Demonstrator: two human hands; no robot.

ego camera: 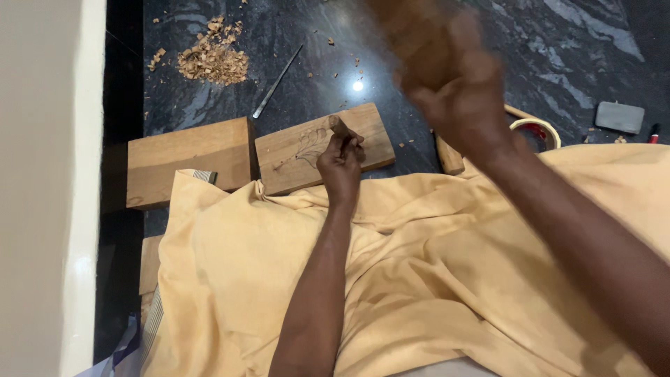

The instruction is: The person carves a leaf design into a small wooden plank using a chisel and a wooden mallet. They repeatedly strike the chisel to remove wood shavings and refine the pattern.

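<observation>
My left hand [340, 163] is closed around a chisel [338, 126], whose wooden handle top sticks up from my fist. Its tip rests on a small wooden board [370, 132] with a carved flower outline. My right hand [453, 84] is raised above the board, blurred with motion, and grips a brown wooden mallet [405, 28] that runs out of the top of the frame. A yellow cloth [433, 265] covers my lap below both arms.
A second plain wooden block [188, 160] lies left of the carved board. On the dark marble floor are a heap of wood chips [213, 61], a thin metal tool [277, 82], a tape roll [537, 129], a grey stone [620, 116]. A white wall [49, 188] stands left.
</observation>
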